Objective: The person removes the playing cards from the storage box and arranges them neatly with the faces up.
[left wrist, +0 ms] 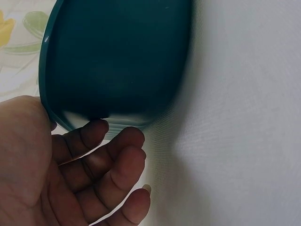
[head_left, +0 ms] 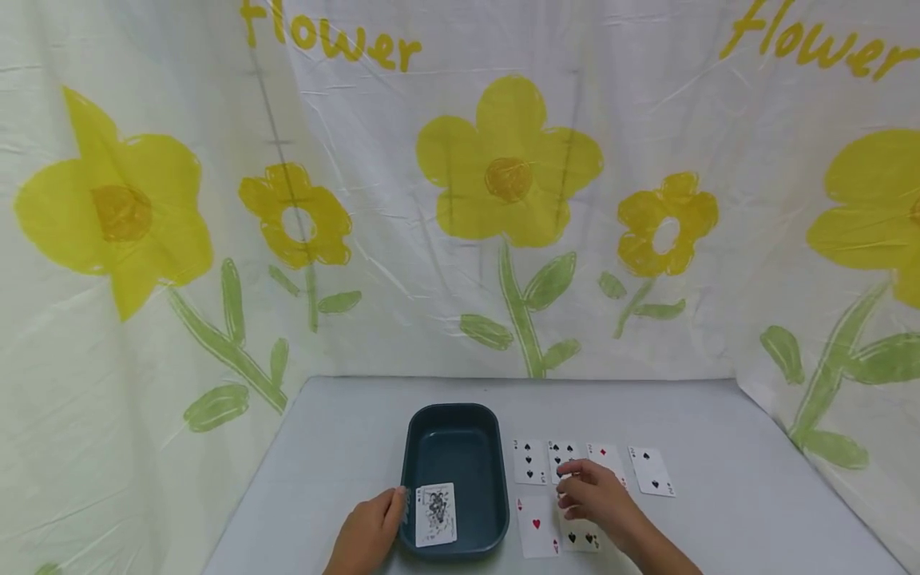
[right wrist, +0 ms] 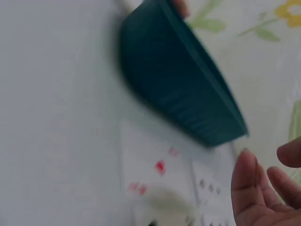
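Observation:
A dark teal rectangular bin (head_left: 449,451) stands on the table, with a joker card (head_left: 436,515) lying face up in its near left corner. My left hand (head_left: 368,529) grips the bin's left side near that corner, its thumb at the rim; in the left wrist view its curled fingers (left wrist: 123,172) are at the outer wall. Right of the bin, my right hand (head_left: 600,497) hovers over face-up cards, fingers loosely bent and holding nothing. Beneath it, a spades card (head_left: 579,537) is partly covered. Left of that lies the ace of hearts (head_left: 537,527).
Behind the right hand runs a row of cards: a spades card (head_left: 529,461), another spades card (head_left: 562,451) partly hidden, a diamonds card (head_left: 602,454) and the two of spades (head_left: 651,471). A flower-printed curtain (head_left: 388,319) hangs at the pale table's (head_left: 719,447) back edge.

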Demonstrator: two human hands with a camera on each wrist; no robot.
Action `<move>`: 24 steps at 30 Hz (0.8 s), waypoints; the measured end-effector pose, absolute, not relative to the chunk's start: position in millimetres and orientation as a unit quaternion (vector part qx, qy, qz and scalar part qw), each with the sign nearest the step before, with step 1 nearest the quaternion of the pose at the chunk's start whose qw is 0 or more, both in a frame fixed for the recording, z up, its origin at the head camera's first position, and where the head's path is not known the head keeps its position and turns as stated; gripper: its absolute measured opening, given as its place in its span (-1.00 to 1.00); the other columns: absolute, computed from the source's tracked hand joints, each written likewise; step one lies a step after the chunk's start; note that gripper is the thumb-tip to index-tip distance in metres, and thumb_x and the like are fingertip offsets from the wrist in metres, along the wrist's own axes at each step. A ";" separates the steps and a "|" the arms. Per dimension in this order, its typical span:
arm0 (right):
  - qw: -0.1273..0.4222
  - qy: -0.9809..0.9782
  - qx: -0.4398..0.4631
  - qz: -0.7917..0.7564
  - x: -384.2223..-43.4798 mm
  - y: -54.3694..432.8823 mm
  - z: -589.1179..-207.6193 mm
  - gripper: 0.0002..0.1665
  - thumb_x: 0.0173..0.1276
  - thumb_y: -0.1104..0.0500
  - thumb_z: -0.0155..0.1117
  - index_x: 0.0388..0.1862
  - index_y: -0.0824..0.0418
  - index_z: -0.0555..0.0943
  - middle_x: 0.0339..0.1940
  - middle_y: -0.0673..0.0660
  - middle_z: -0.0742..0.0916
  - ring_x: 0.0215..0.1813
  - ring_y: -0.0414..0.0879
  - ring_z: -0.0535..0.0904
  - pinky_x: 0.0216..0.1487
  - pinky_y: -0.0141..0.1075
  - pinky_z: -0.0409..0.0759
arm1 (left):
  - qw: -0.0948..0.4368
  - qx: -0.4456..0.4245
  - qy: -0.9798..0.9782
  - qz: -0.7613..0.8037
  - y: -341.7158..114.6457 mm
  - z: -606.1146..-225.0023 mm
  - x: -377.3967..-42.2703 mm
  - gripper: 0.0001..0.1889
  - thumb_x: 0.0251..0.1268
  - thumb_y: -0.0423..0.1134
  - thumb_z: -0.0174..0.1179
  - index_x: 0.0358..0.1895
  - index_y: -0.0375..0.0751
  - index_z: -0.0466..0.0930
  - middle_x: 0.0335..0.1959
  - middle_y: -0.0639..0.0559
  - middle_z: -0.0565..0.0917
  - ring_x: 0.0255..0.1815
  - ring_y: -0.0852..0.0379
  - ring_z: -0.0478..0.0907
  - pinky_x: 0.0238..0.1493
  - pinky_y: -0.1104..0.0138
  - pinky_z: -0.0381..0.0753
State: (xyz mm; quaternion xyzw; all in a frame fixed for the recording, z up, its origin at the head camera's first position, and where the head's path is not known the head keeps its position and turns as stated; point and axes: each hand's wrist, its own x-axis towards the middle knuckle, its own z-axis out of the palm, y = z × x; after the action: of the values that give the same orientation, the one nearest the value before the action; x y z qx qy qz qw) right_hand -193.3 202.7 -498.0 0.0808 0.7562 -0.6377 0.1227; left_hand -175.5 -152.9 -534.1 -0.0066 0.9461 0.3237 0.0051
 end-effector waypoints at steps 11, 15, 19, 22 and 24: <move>0.284 0.568 -0.012 -0.772 -200.8 161.8 -463.6 -0.46 0.53 0.19 0.16 0.34 0.47 0.35 0.17 0.41 0.62 0.13 0.23 0.64 0.12 -0.02 0.56 | 0.019 -0.007 0.945 0.328 -152.6 -531.0 -173.9 -0.53 0.61 0.02 -0.11 -0.20 -0.29 0.65 -0.37 0.03 0.66 -0.38 0.10 0.52 -0.06 -0.05 0.61; 0.321 0.557 -0.017 -0.766 -201.4 139.6 -468.6 -0.38 0.51 0.22 0.15 0.41 0.49 0.24 0.31 0.52 0.46 0.23 0.32 0.54 0.19 0.04 0.50 | 0.015 -0.008 0.944 0.328 -153.2 -530.9 -174.0 -0.54 0.61 0.01 -0.11 -0.19 -0.28 0.66 -0.36 0.03 0.67 -0.38 0.11 0.53 -0.05 -0.04 0.61; 0.352 0.550 -0.032 -0.757 -201.7 119.9 -478.1 -0.34 0.48 0.26 0.13 0.42 0.51 0.16 0.41 0.65 0.24 0.37 0.48 0.33 0.28 0.12 0.39 | 0.004 -0.001 0.943 0.332 -153.7 -531.4 -175.0 -0.56 0.61 0.00 -0.10 -0.24 -0.24 0.65 -0.51 0.09 0.55 -0.45 0.13 0.44 -0.20 0.05 0.62; 0.362 0.555 -0.037 -0.748 -202.0 107.7 -484.7 -0.32 0.50 0.22 0.12 0.41 0.53 0.13 0.41 0.68 0.20 0.40 0.54 0.23 0.31 0.19 0.32 | 0.000 0.004 0.944 0.330 -154.2 -532.3 -175.5 -0.57 0.61 0.00 -0.10 -0.25 -0.22 0.65 -0.53 0.10 0.54 -0.46 0.14 0.43 -0.23 0.06 0.60; 0.367 0.561 -0.039 -0.741 -202.2 100.9 -487.0 -0.31 0.51 0.19 0.10 0.41 0.55 0.11 0.39 0.69 0.22 0.39 0.56 0.22 0.31 0.22 0.29 | -0.004 0.006 0.945 0.326 -154.8 -532.7 -175.4 -0.57 0.61 0.00 -0.09 -0.23 -0.22 0.66 -0.49 0.11 0.58 -0.45 0.15 0.44 -0.18 0.04 0.62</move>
State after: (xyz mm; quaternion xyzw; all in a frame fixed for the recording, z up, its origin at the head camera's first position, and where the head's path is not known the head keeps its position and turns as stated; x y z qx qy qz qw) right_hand -202.2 100.9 -487.0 -0.0389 0.5613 -0.7407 0.3670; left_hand -175.4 -154.8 -532.7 0.0064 0.9453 0.3262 -0.0039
